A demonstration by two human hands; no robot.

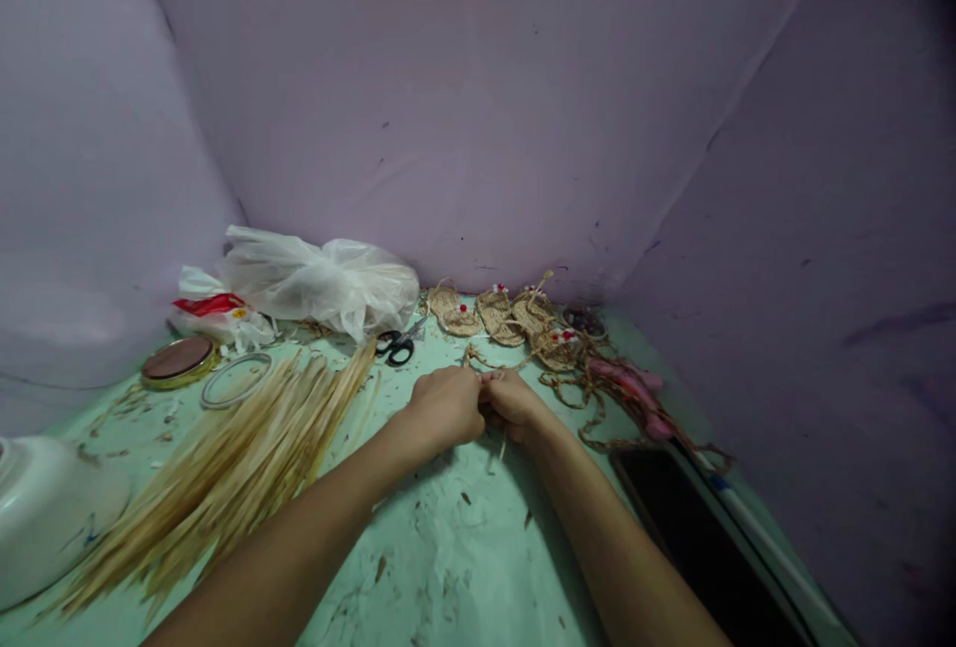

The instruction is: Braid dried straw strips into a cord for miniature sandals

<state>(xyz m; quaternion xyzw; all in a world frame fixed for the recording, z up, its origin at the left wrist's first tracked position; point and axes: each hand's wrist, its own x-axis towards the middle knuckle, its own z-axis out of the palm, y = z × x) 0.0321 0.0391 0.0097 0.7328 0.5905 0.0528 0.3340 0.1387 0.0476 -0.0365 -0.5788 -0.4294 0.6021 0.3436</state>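
Left hand (450, 408) and right hand (515, 402) are meeting, fingers curled closed, apparently pinching a fibre strand (503, 445) between them; fingers are hiding most of it, one end showing below. Step, as judged: twisting or knotting the strand. Next move is probably calling for a firm pinch and even tension. Just beyond, a braided cord (473, 355) is lying loosely; farther back, woven slipper shapes (499, 322) are resting. Leftward, scissors (401, 338) are lying beside loose fibres (246, 468).
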